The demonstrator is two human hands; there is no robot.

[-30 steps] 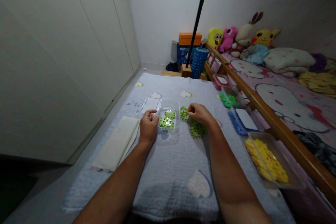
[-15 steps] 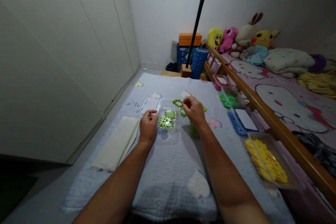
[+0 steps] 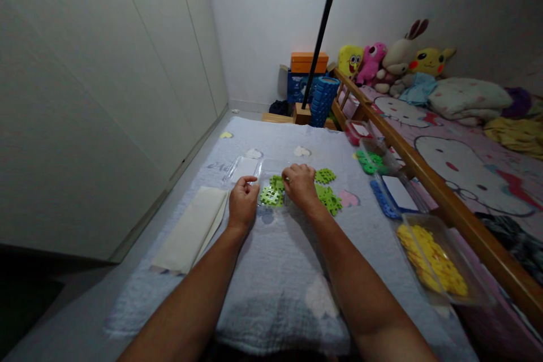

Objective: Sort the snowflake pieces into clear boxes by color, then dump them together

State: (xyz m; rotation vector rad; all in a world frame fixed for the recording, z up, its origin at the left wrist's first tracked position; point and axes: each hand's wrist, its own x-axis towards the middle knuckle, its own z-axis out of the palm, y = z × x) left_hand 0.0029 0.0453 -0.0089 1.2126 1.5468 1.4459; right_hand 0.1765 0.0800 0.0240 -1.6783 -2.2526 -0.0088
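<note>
A clear plastic box (image 3: pixel 271 165) lies with its lid folded back to the left, and green interlocking plastic pieces (image 3: pixel 270 197) rest in it. My left hand (image 3: pixel 244 203) is closed at the box's left edge, thumb and forefinger pinching the rim. Over the right part of the box, my right hand (image 3: pixel 300 185) has its fingers curled down in a pinch. A bit of green shows at its fingertips, but the hand hides most of that piece. More green pieces (image 3: pixel 328 199) lie loose on the cloth to the right, some behind the right wrist.
A folded cream cloth or paper (image 3: pixel 190 232) lies left of my left forearm. Along the right edge stand clear boxes of yellow pieces (image 3: pixel 432 260), blue pieces (image 3: pixel 384 199), green pieces (image 3: pixel 370 162) and red pieces (image 3: pixel 355 133). A wooden bed rail (image 3: pixel 424 169) runs beside them.
My right hand has moved left and down to the box, bringing the green piece from above its far right corner. Loose green pieces behind it are now uncovered. My left hand stays at the rim.
</note>
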